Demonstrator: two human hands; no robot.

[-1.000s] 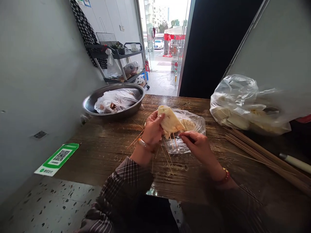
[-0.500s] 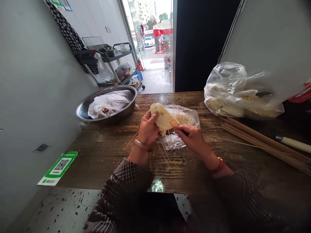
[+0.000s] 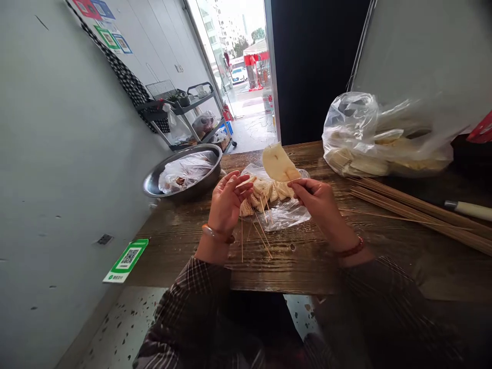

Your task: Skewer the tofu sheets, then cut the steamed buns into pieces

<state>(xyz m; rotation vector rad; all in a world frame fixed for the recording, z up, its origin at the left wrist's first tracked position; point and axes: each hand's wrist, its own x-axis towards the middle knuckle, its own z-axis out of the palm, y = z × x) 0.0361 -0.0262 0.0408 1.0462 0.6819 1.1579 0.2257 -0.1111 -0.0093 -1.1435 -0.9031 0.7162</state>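
My right hand [image 3: 313,197] pinches the lower end of a flat, pale yellowish food slice [image 3: 280,161], where a thin skewer seems to enter it; the skewer is mostly hidden by my fingers. The slice stands up tilted to the left. My left hand [image 3: 227,202] is apart from it, fingers spread and holding nothing. Below and between my hands, a pile of similar pale pieces [image 3: 262,187] lies on a clear plastic bag [image 3: 286,214]. Several thin bamboo skewers [image 3: 261,234] stick out of the pile toward me.
A metal basin [image 3: 151,182] with a white plastic bag stands at the left. To the right are a large clear bag [image 3: 361,148] of pale slices, a bundle of long bamboo skewers [image 3: 418,212] and a white handle [image 3: 474,210]. A QR code card [image 3: 128,259] is at the table's left edge.
My left hand has let go of the slice and opened. My right hand has lifted the slice up and to the right, uncovering the pile beneath. The view has shifted somewhat.
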